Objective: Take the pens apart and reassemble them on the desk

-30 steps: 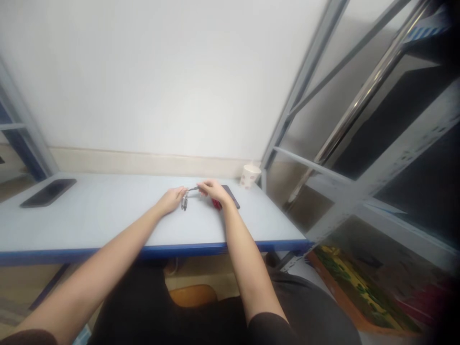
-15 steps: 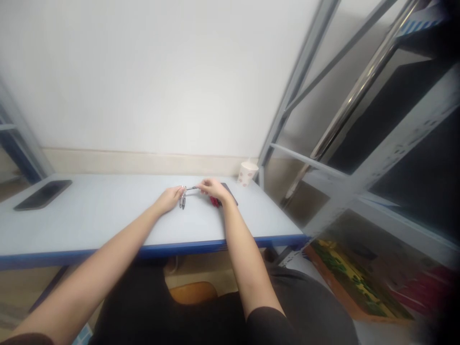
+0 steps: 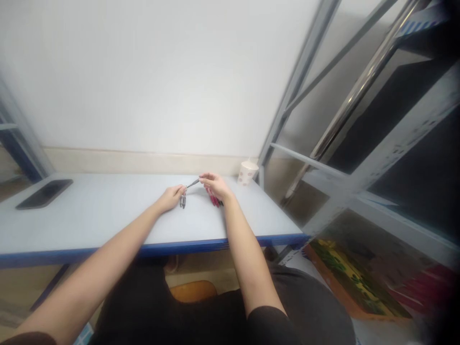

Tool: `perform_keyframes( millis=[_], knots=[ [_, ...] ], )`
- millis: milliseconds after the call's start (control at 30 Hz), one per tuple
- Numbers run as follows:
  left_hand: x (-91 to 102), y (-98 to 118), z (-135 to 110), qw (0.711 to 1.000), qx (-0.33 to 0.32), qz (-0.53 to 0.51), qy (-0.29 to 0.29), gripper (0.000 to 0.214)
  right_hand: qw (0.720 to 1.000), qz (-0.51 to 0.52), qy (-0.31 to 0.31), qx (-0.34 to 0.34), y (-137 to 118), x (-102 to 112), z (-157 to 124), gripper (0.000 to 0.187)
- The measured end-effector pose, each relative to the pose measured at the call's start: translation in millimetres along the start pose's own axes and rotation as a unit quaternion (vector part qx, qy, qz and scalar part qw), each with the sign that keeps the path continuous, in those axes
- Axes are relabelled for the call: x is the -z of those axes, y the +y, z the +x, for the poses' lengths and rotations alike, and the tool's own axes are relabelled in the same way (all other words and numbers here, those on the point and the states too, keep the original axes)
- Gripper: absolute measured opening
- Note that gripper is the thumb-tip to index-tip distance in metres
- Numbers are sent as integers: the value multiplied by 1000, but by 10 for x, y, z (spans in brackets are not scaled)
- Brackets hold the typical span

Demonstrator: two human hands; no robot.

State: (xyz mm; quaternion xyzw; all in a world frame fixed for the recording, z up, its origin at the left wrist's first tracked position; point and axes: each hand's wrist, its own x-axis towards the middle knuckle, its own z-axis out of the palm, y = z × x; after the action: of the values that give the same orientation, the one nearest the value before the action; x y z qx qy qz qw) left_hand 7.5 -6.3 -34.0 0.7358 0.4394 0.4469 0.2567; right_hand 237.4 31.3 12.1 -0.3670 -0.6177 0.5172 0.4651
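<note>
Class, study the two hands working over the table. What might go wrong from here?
1. The thin rod is held only by fingertips, between the left hand and the right hand, above the table. It might slip and drop.
2. The paper cup stands close beside the right hand. A careless sideways move might tip it.

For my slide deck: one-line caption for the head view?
Left hand and right hand hold a slim metal object between them over a blue-edged table, paper cup nearby.
</note>
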Motion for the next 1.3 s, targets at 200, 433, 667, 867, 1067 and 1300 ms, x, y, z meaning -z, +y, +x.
perform_keyframes(
  millis=[200, 433, 667, 867, 1067, 1300],
  knots=[
    [-71, -32, 11, 998, 4, -69, 1, 45, 995, 78, 38, 46, 41, -87, 91, 41],
    [-73, -78, 49, 993, 11, -120, 11, 39, 975, 127, 142, 118, 11, -73, 158, 43],
    [-77, -102, 68, 990, 29, -132, 30, 37, 964, 137, 180, 137, 33, -30, 213, 46],
    [-58, -88, 87, 988, 42, -143, 37, 45, 965, 119, 183, 146, 49, -15, 234, 40],
    [-49, -89, 87, 982, 66, -169, 44, 50, 973, 96, 154, 140, 66, 12, 234, 40],
    [-51, -114, 111, 974, 91, -203, 43, 53, 977, 98, 141, 127, 70, 44, 250, 42]
  ],
)
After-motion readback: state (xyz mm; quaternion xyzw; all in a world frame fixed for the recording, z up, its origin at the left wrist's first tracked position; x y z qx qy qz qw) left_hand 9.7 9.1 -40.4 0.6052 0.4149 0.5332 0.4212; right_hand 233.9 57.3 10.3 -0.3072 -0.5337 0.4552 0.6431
